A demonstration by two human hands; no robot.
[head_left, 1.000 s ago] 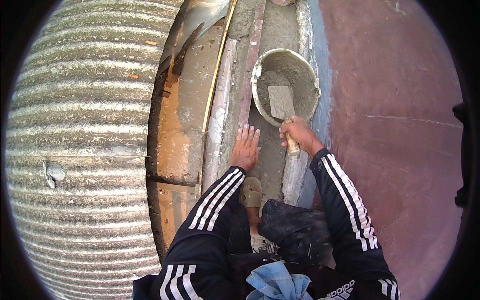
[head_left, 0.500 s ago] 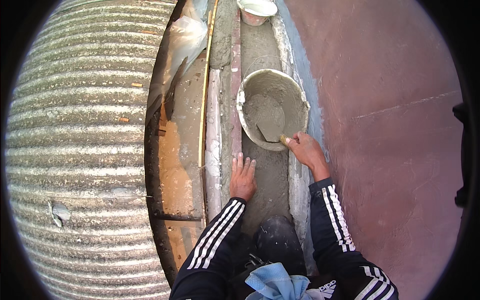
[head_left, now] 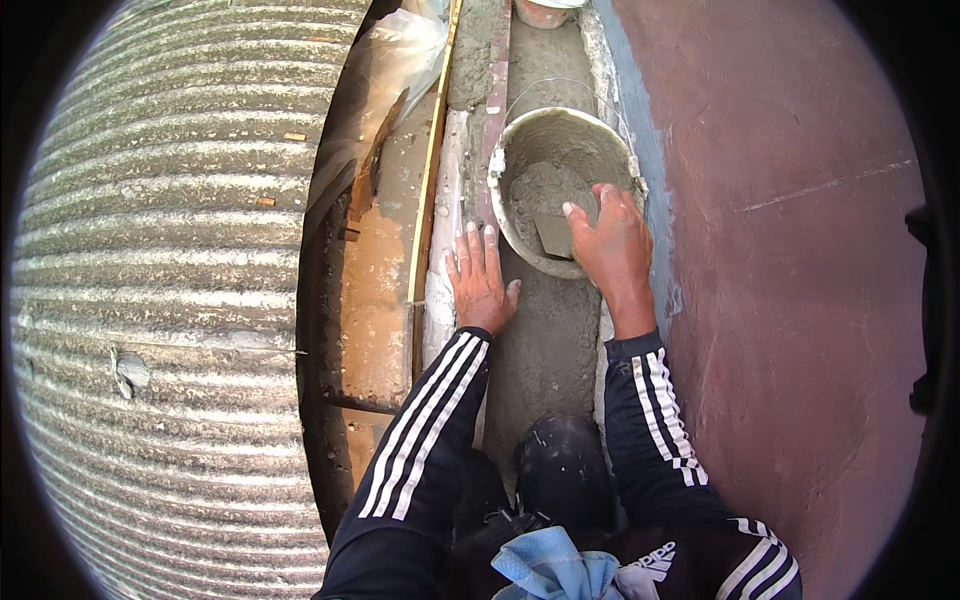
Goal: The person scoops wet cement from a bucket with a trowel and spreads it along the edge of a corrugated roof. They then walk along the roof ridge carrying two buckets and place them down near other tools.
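Fingers spread, my left hand (head_left: pixel 480 285) rests palm down on the narrow strip of grey mortar and weathered edging, just left and in front of a mortar-crusted bucket (head_left: pixel 496 168). My right hand (head_left: pixel 614 250) is over the bucket's right front, fingers curled on the trowel, whose handle it hides. The trowel's flat blade (head_left: pixel 554 234) sits in the grey mortar (head_left: pixel 545 180) inside the bucket. A wire handle arches over the bucket's far side.
Corrugated roofing (head_left: pixel 170 250) fills the left. Beside it lies a recess with boards (head_left: pixel 370 320), a thin batten (head_left: pixel 428 200) and plastic sheeting (head_left: pixel 400 50). A maroon surface (head_left: pixel 770 300) fills the right. A smaller bucket (head_left: pixel 540 18) stands beyond. My dark knee shows below.
My right hand has moved up over the bucket, now covering the trowel's handle. My left hand is nearer the bucket's front left. The view has shifted slightly over the last second.
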